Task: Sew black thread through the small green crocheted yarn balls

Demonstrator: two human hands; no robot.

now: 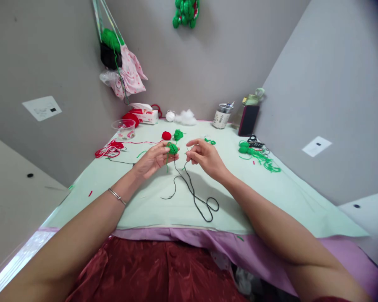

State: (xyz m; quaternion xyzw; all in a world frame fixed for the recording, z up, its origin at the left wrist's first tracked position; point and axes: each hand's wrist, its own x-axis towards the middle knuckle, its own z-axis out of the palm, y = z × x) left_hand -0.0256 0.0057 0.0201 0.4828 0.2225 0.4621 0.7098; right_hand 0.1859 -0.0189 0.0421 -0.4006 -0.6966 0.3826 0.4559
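Note:
A small green crocheted piece is held between the fingers of my left hand, above the pale green tabletop. Just to its right, my right hand pinches a thin needle, of which only a short bit shows. Black yarn hangs from the green piece and from near my right fingertips, and lies in loops on the cloth in front of me. The two hands are apart. Beyond them sit a red ball and a green yarn bundle.
Red yarn and a clear tub lie left, near a tissue box. White stuffing, a pen jar and a dark phone stand at the back. Green strands and black scissors lie right.

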